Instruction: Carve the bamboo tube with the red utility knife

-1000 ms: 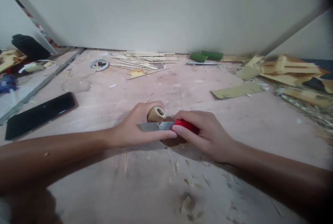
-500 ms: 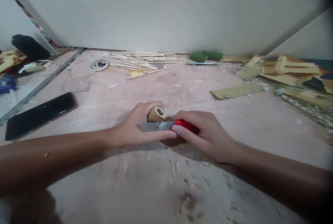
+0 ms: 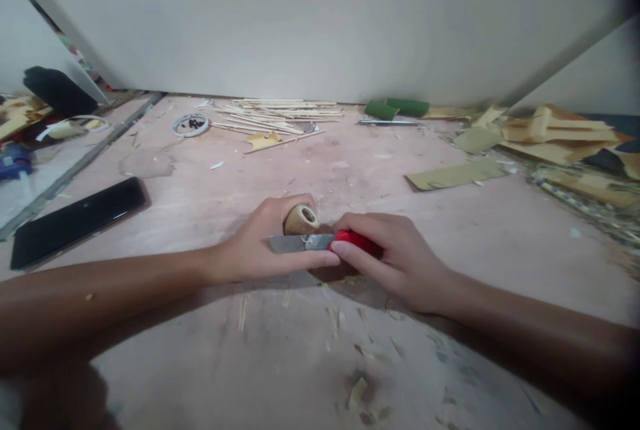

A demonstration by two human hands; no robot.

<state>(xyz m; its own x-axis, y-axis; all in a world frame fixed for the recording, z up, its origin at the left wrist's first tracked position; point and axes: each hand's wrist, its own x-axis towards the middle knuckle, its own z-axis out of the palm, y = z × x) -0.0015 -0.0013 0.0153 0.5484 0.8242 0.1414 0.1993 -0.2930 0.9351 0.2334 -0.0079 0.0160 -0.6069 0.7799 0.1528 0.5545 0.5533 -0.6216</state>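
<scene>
My left hand (image 3: 267, 237) is wrapped round a short, hollow tan tube that looks like bamboo (image 3: 300, 220), its open end tilted up and to the right. A red-handled utility knife (image 3: 357, 243) is gripped in my right hand (image 3: 400, 257). Its flat grey blade points left, lying between the tube and my left thumb, which stretches along the blade's near side. A thin curled shaving clings to the blade. My palm and fingers hide the lower part of the tube.
A black phone (image 3: 80, 220) lies at the left. Thin sticks (image 3: 280, 117), a small round lid with dark bits (image 3: 190, 125) and green tube pieces (image 3: 395, 108) line the back. Sandpaper-like strip (image 3: 457, 175) and scraps (image 3: 555, 133) sit right. Shavings (image 3: 357, 391) litter the near surface.
</scene>
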